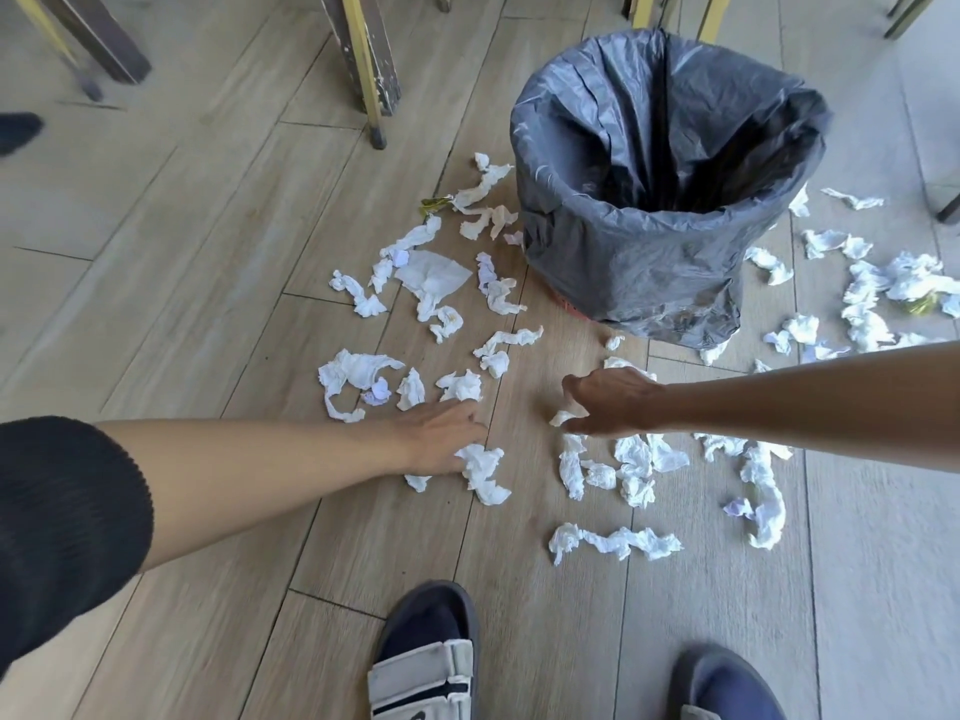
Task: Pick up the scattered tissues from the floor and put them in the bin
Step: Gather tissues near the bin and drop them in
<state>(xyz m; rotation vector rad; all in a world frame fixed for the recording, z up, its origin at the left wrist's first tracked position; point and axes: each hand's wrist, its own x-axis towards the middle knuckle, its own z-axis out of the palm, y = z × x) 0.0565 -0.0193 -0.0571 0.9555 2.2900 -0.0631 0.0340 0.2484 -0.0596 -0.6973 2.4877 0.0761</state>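
Several crumpled white tissues lie scattered on the wooden floor around a bin lined with a dark grey plastic bag, its mouth open and standing at the upper right. My left hand reaches low over the floor, and its fingers grip a crumpled tissue just in front of my feet. My right hand comes in from the right and pinches a small tissue piece between thumb and fingers. More tissues sit left of the bin, below my right hand and at the far right.
Yellow and dark wooden furniture legs stand at the top, behind the bin. My two feet in dark slippers are at the bottom edge. A dark shoe tip shows at the far left. A long twisted tissue lies near my feet.
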